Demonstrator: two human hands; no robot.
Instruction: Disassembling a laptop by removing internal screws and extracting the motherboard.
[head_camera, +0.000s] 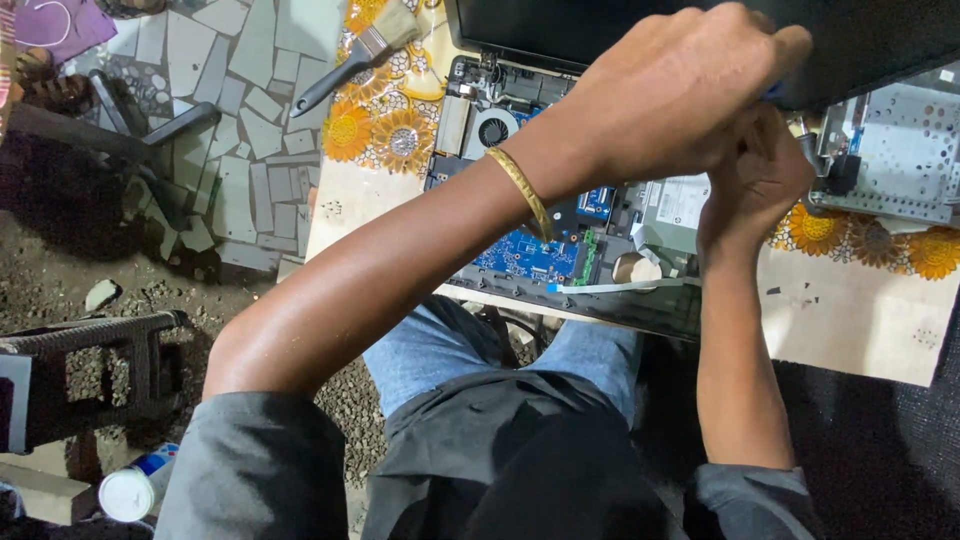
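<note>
I look down and see both hands meeting over the opened black laptop with its blue circuit board and round fan (540, 200) showing. The laptop lies on the desk with the cream cloth printed with orange sunflowers (860, 310), right in front of my knees.

My left hand (680, 95), with a thin gold metal bangle (525, 190) on the wrist, is curled tight, and a small blue thing peeks out by its fingers (775, 55). I think it pinches a little tool, but I cannot tell what it is. My right hand (755, 180) sits just under it, fingers bent close, maybe steadying the same spot. I cannot tell if it grips anything.

I judge the step is working on a small part near the laptop's hinge. The next move needs slow, steady hands, because the parts are tiny and hard.

A flat white ribbon cable (620, 287) lies loose across the laptop's front edge. A grey metal bracket plate with holes (900, 150) rests to the right, and a soft-bristled paintbrush with a dark handle (360, 50) lies up top.
</note>
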